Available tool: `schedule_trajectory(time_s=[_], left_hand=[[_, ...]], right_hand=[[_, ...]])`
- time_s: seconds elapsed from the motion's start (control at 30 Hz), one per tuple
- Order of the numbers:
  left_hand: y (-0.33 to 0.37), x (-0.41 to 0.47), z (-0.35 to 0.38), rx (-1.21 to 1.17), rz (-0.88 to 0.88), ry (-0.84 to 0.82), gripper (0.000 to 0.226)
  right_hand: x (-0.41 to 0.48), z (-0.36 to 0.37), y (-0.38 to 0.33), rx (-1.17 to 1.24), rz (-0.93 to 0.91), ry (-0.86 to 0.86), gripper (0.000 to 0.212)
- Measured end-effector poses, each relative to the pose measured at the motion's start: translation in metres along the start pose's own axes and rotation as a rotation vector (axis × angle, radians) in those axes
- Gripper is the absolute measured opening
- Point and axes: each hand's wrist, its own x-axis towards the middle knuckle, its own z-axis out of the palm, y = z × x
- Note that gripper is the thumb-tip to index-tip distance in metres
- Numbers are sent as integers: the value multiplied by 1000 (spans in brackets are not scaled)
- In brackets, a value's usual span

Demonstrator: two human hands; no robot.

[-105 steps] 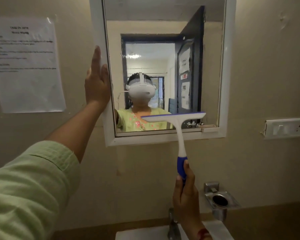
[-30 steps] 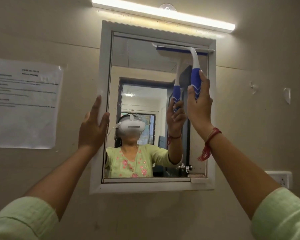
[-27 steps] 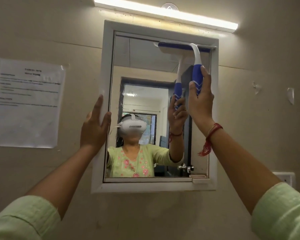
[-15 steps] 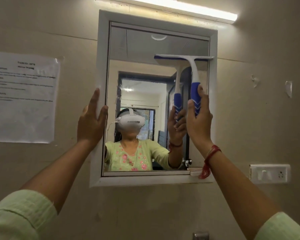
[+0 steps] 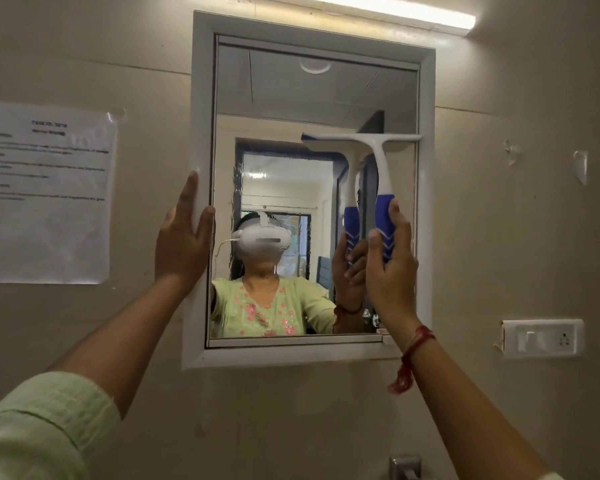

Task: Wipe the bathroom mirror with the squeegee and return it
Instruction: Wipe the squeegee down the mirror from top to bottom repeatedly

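A white-framed bathroom mirror (image 5: 274,98) hangs on the beige wall. My right hand (image 5: 390,268) grips the blue handle of a white squeegee (image 5: 378,157). Its blade lies flat and level against the glass on the right half, about a third of the way down from the top. My left hand (image 5: 182,244) presses flat, fingers straight, against the left edge of the mirror frame. The glass reflects a person in a green top holding the squeegee.
A taped paper notice (image 5: 45,192) is on the wall at the left. A white switch and socket plate (image 5: 542,337) sits at the right. A tube light (image 5: 395,10) glows above the mirror. A metal fitting (image 5: 404,467) shows at the bottom edge.
My right hand has drawn the squeegee down from the top of the glass along the right side. My left hand has stayed on the frame's left edge.
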Motion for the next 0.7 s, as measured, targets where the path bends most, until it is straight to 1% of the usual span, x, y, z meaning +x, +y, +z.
schedule_trajectory(time_s=[0.23, 0.3, 0.4, 0.5, 0.6, 0.7], left_hand=[[-1, 0, 1, 8, 7, 2, 52], [-2, 0, 1, 13, 13, -2, 52], [-1, 0, 0, 14, 3, -3, 52], [2, -1, -1, 21, 0, -1, 52], [5, -2, -1, 25, -1, 0, 52], [5, -2, -2, 21, -12, 1, 52]], right_hand=[[27, -2, -15, -58, -27, 15, 44], [13, -6, -11, -63, -8, 3, 44], [-31, -13, -2, -41, 37, -42, 46], [-53, -10, -9, -17, 50, -28, 46], [-28, -4, -17, -25, 62, 22, 45], [-3, -4, -17, -88, 36, 23, 46]])
